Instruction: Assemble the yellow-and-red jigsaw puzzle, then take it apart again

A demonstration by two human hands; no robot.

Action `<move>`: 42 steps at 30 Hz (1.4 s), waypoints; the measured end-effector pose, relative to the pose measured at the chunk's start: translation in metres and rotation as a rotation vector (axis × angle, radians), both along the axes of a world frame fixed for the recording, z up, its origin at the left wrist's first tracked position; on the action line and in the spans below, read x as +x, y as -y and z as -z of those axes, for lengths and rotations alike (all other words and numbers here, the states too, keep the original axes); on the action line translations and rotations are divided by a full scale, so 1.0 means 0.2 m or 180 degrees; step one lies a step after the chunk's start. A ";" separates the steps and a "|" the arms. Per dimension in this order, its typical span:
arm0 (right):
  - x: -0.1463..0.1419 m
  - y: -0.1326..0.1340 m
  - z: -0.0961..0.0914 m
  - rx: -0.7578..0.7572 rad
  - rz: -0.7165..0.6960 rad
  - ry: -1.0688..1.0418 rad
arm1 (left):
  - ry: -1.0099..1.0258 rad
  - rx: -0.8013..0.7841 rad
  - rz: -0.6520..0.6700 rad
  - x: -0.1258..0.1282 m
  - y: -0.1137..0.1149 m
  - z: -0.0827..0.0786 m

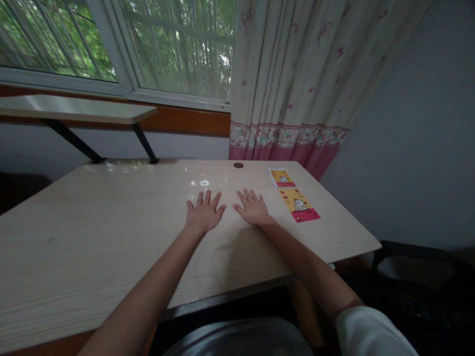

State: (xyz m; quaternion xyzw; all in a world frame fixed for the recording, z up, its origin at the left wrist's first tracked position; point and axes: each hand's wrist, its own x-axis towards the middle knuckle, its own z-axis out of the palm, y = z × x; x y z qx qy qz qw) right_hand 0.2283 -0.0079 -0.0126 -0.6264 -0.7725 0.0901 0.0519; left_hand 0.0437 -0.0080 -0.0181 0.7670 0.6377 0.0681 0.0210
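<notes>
Left hand [205,213], right hand [253,207]: flat, fingers spread, empty; palms best laid level on desk [111,222], left of nearer card [300,205].

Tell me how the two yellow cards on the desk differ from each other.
The near card lies close beside the right hand; the far card lies farther back, toward the curtain. The near card shows larger in the picture and the far card smaller, perhaps only through distance. Both lie flat and face up on the desk, yellow with a white figure and a red strip, and are untouched.
</notes>
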 end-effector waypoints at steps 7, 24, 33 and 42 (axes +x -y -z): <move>0.00 0.00 0.01 0.0031 -0.0009 -0.0053 | -0.0021 -0.0036 -0.0011 0.00 -0.01 -0.01; -0.01 0.00 0.00 -0.0005 0.0030 -0.0026 | -0.0152 -0.0106 -0.0075 0.01 0.00 -0.02; -0.01 -0.03 0.01 0.0003 0.0039 -0.0041 | -0.0134 -0.0094 -0.0039 0.00 -0.01 -0.01; -0.01 -0.03 0.01 0.0027 0.0036 -0.0063 | -0.0093 -0.0105 -0.0044 0.00 -0.02 -0.02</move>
